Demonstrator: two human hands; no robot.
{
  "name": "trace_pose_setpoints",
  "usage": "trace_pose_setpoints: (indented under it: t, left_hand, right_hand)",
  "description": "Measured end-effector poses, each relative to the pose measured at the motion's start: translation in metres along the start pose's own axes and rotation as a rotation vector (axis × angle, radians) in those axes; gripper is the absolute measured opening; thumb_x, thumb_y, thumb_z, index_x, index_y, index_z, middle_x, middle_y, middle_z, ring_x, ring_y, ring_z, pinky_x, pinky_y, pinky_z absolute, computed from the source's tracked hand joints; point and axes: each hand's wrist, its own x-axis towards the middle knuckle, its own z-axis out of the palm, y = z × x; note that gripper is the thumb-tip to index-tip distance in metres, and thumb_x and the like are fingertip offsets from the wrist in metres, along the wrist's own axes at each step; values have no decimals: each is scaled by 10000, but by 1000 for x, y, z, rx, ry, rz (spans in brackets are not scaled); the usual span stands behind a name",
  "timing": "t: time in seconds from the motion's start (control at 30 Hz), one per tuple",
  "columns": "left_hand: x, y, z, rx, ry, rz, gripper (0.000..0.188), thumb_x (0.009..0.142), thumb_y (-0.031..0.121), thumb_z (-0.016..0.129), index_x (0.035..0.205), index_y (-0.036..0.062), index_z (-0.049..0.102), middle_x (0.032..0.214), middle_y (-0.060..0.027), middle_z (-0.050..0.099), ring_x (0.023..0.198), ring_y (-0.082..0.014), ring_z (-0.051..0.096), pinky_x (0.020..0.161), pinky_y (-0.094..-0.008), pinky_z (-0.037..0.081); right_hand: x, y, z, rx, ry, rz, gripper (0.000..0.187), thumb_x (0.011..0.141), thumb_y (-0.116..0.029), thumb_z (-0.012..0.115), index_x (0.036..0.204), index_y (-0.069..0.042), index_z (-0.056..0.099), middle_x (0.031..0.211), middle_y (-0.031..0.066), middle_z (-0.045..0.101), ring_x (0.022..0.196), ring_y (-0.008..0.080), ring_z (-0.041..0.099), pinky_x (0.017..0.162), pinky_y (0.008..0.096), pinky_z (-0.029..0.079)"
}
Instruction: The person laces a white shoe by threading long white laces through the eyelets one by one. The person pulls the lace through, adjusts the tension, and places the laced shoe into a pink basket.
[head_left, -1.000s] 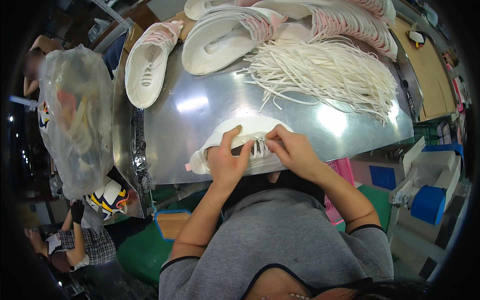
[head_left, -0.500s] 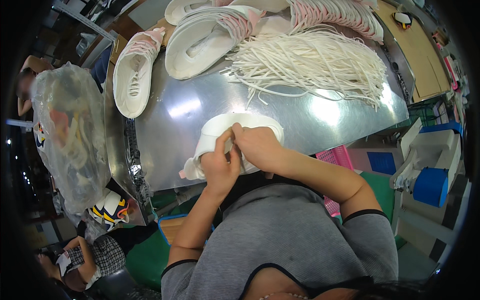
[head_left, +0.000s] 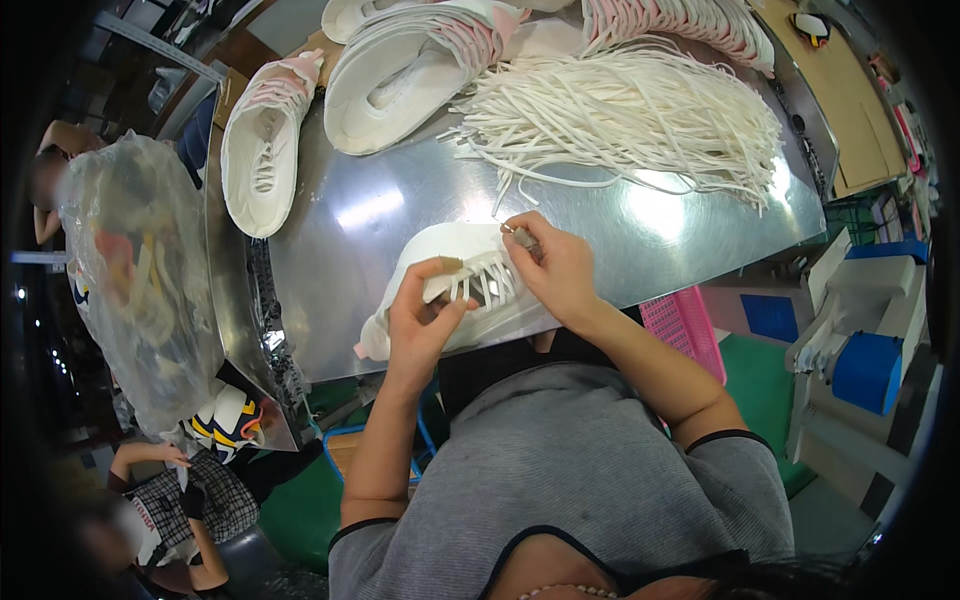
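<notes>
- Metal, grey and shiny, is the table (head_left: 335,295), which carries all the white work.
- On the left, a big clear plastic bag (head_left: 135,290) stands beside the table; what it contains is blurred.
- A wide pile of loose white laces (head_left: 630,130) lies at the far right part of the table, so many laces are, I judge, not used yet.
- To the left of this pile there are nested uppers (head_left: 350,120), white with pink edges.
- A smaller nest (head_left: 240,190) lies apart at the left; white rows cross its opening, therefore at least the top one looks laced.
- The white upper (head_left: 450,240) in work lies at the near edge of the table, under both hands.
- The left hand (head_left: 415,315) touches it, thumb and index finger well parted (the other fingers are hidden, so I cannot tell their grip).
- The right hand (head_left: 558,275) is at its far side, fingertips almost together; what they pinch, if anything, is too small to tell.
- Several lace rows (head_left: 495,285) already cross the opening: lacing seems well advanced, but a gap without lace shows near the left thumb, and I cannot tell how many holes remain.
</notes>
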Motion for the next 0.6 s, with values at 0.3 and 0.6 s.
trace_pose_setpoints:
  t: [0.3, 0.6]
  left_hand:
    - [4, 6, 1, 38, -123, -77, 493, 932, 8, 572, 1391, 23, 391, 1170, -124, 598, 1015, -156, 607, 895, -296, 497]
    - [25, 0, 2, 329, -12, -39, 442, 1026, 181, 507, 1405, 11, 358, 918, -144, 657, 848, -159, 626, 805, -306, 515]
  right_hand:
    - [-1, 2, 9, -72, -103, -742, 196, 747, -110, 715, 937, -159, 702, 748, 11, 629, 647, 209, 636, 557, 333, 499]
    - [-53, -25, -7, 360, -487, -766, 174, 772, -73, 711, 929, -147, 714, 710, 34, 608, 596, 204, 601, 532, 337, 468]
